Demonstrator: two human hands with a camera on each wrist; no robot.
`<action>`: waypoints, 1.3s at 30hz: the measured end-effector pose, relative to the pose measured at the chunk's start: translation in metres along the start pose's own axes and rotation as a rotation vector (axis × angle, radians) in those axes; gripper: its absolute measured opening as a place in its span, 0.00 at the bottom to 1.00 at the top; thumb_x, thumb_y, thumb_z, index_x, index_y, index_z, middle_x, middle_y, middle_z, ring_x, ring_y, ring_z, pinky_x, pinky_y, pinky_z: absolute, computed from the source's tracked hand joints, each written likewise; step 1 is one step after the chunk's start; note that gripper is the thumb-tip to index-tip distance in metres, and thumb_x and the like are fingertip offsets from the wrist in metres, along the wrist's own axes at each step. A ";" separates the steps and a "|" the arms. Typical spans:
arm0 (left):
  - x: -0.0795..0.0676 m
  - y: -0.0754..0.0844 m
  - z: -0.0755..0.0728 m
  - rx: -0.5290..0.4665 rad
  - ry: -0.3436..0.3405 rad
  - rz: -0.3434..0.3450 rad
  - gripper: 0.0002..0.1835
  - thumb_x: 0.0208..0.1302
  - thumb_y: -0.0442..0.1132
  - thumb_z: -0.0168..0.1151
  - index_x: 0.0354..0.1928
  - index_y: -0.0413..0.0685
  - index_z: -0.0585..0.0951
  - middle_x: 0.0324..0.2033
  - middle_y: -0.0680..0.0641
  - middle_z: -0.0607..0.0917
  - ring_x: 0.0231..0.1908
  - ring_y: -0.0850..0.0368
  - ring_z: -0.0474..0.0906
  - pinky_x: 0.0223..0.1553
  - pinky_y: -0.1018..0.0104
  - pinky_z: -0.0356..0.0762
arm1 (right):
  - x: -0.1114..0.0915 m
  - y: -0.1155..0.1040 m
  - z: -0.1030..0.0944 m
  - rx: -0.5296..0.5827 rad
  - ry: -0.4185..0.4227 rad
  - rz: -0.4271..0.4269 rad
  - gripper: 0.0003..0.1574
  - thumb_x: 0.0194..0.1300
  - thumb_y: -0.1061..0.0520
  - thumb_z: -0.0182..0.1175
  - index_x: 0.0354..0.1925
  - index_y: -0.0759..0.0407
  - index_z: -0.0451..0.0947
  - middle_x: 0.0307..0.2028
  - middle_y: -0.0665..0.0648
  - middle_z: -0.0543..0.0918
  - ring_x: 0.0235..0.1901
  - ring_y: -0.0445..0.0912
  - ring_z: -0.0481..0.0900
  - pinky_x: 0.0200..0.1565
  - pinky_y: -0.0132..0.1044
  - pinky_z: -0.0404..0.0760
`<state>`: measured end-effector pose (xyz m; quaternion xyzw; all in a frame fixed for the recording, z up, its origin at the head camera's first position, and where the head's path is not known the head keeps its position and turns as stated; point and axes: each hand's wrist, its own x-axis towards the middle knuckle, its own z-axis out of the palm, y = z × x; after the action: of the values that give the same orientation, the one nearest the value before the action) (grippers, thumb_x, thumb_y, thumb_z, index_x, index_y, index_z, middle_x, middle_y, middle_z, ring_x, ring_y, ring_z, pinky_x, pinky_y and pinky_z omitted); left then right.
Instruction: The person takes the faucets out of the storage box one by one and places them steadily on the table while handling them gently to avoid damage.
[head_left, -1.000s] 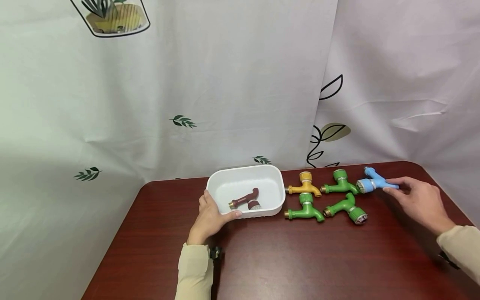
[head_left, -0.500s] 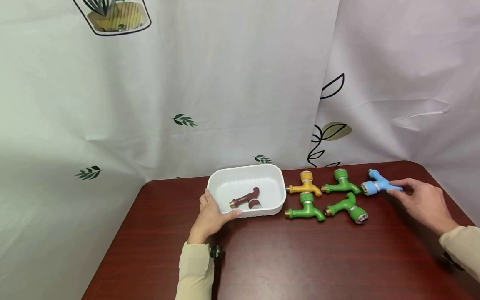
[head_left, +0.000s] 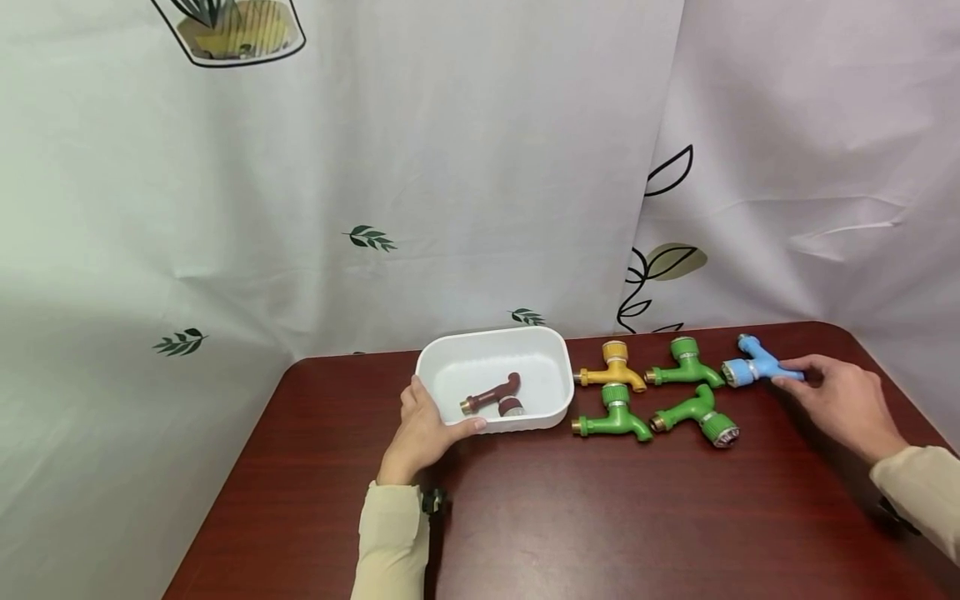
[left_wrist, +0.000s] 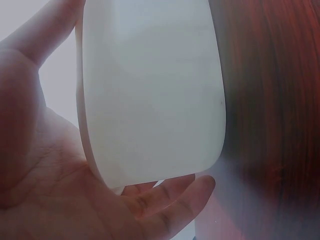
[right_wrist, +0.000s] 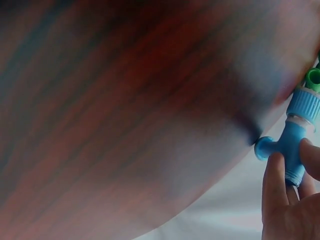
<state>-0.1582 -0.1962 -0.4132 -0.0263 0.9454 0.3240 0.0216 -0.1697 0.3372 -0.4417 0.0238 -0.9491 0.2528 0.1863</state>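
Observation:
My left hand [head_left: 416, 435] grips the near left corner of a white plastic tub [head_left: 442, 364], thumb on the front rim and fingers around the left end. Its smooth white outside [left_wrist: 155, 95] fills much of the left wrist view. Inside the tub lies a maroon tap [head_left: 491, 397] with a brass threaded end. At the right, my right hand [head_left: 846, 406] pinches a light blue tap [head_left: 761, 365] by one end between thumb and fingers. In the right wrist view the blue tap [right_wrist: 292, 140] has its ribbed knob pointing towards a green tap [right_wrist: 314, 77].
A yellow tap [head_left: 611, 375] lies right beside the tub, with a green tap [head_left: 615, 423] in front of it. Two more green taps, a rear one [head_left: 684, 371] and a front one [head_left: 693, 410], lie nearer the blue one. A patterned white curtain [head_left: 487, 183] hangs behind the table [head_left: 600, 517].
The blue tap has shifted slightly right with my right hand, away from the rear green tap, and then stays nearly still. My left hand keeps its grip on the tub.

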 end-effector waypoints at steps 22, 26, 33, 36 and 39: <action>0.001 0.000 0.000 0.005 0.003 -0.004 0.74 0.48 0.59 0.79 0.74 0.23 0.37 0.69 0.24 0.50 0.65 0.28 0.57 0.61 0.41 0.68 | 0.003 0.001 0.005 0.012 -0.103 0.049 0.23 0.57 0.54 0.74 0.44 0.70 0.82 0.30 0.68 0.85 0.31 0.62 0.80 0.28 0.45 0.71; 0.000 0.000 0.000 0.007 0.003 -0.003 0.74 0.48 0.59 0.79 0.74 0.23 0.37 0.69 0.24 0.50 0.66 0.27 0.57 0.62 0.41 0.67 | 0.003 0.001 0.004 0.003 -0.121 0.055 0.23 0.56 0.54 0.74 0.43 0.70 0.82 0.30 0.68 0.85 0.31 0.61 0.80 0.28 0.44 0.72; 0.000 0.000 0.000 0.006 0.002 -0.003 0.74 0.48 0.60 0.79 0.74 0.23 0.37 0.69 0.24 0.50 0.65 0.27 0.57 0.62 0.40 0.67 | 0.004 0.001 0.003 -0.004 -0.134 0.053 0.22 0.56 0.55 0.74 0.42 0.70 0.83 0.28 0.63 0.85 0.28 0.55 0.79 0.27 0.40 0.70; 0.000 0.000 0.000 0.005 0.000 -0.004 0.74 0.48 0.60 0.79 0.74 0.23 0.36 0.69 0.24 0.50 0.65 0.27 0.57 0.62 0.40 0.67 | 0.004 0.001 0.002 -0.007 -0.142 0.052 0.22 0.56 0.54 0.74 0.42 0.70 0.83 0.28 0.63 0.85 0.28 0.55 0.79 0.27 0.41 0.71; 0.001 0.000 0.000 0.004 -0.003 -0.004 0.75 0.48 0.60 0.79 0.74 0.23 0.36 0.70 0.24 0.49 0.66 0.28 0.57 0.62 0.40 0.67 | 0.004 0.001 0.002 -0.006 -0.149 0.055 0.23 0.57 0.53 0.74 0.43 0.70 0.83 0.29 0.65 0.85 0.30 0.58 0.80 0.27 0.44 0.73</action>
<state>-0.1588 -0.1962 -0.4131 -0.0279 0.9459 0.3223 0.0237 -0.1739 0.3371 -0.4422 0.0157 -0.9614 0.2524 0.1084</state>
